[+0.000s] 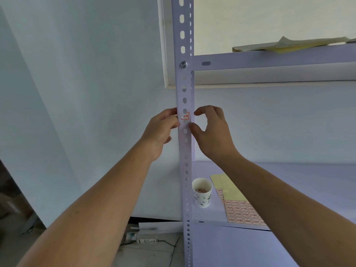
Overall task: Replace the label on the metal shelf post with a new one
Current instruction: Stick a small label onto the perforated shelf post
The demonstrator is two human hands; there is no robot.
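Centre of frame: upright perforated post (184, 89), pale lilac, fixed by a bolt (184, 64) to the upper shelf (269, 59).

On the post's front face, at mid-height of the frame: label (186, 116), white with a red border, partly torn, a white scrap lifted at its left side.

Left of the label: left hand (159, 130), fingers curled, fingertips against the post's left edge just beside the lifted scrap. Impossible to tell whether pinching the scrap or only touching the post.

Right of the label: right hand (212, 135), thumb and forefinger bent into a loose C. Thumb tip touching the post's right edge just below the label, forefinger tip just beside the post at label height, nothing held between them.

Lower right: lower shelf (317, 182) bearing a paper cup (202, 192) with small scraps inside, near the post. Beside the cup, sheets (240, 211) of red-bordered labels, partly hidden by the right forearm.

Upper right: yellow paper (289, 45) lying on the upper shelf.

Bottom centre, on the floor: power strip (146, 240).
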